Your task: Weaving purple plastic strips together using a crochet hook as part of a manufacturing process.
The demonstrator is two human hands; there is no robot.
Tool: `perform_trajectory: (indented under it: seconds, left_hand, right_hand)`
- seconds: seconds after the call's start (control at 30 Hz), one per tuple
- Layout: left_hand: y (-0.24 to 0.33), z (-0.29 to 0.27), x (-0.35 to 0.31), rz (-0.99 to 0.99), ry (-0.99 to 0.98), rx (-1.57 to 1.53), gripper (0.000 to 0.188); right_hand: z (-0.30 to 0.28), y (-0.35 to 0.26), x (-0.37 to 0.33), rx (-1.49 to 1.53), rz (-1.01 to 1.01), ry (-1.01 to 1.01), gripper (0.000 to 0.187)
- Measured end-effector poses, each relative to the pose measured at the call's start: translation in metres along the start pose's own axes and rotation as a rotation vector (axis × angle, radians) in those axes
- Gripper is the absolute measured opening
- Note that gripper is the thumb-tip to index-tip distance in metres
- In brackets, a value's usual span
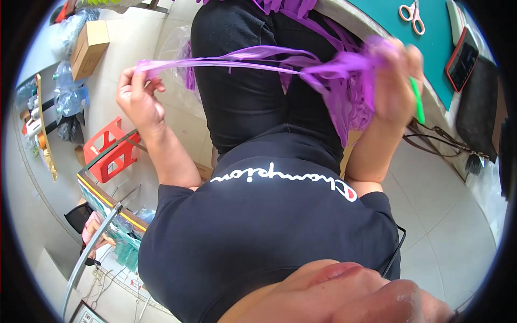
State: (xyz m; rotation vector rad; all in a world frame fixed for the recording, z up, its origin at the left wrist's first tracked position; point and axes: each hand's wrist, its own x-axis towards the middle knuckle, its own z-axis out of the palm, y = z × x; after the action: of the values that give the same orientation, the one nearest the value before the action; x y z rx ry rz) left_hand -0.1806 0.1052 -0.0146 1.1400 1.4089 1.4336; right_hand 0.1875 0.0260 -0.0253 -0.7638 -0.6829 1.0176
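Stretched across my lap is a set of thin, see-through purple ribbons [344, 67]. Its far left end is pinched between the fingertips of my left hand [141, 99]. My right hand [397, 83] is raised beside the table edge, closed round the bunched part of the ribbons and smeared by motion. Against that hand's outer side shows a slim bright green thing [418, 102]; its kind is unclear, being blurred and partly hidden. Loose purple lengths hang below the right hand over my dark trousers [237, 97].
At the right stands a table with a green mat [431, 54], bearing pink-handled scissors [413, 19] and a phone [462, 59]. A dark bag [479, 107] with straps lies by its edge. To the left are a red plastic stool [110, 153] and a cardboard box [90, 49].
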Motion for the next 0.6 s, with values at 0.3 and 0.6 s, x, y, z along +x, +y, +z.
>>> perform_trajectory:
  seconds: [0.3,0.6]
  left_hand:
    - [-0.003,-0.025,0.006,-0.223,-0.348,0.030,0.011]
    - [0.028,0.005,0.006,-0.225,-0.700,0.108,0.010]
  right_hand:
    - [-0.081,-0.009,-0.065,-0.848,0.068,0.268,0.026]
    - [-0.164,0.090,-0.201,-0.471,0.587,0.713,0.029]
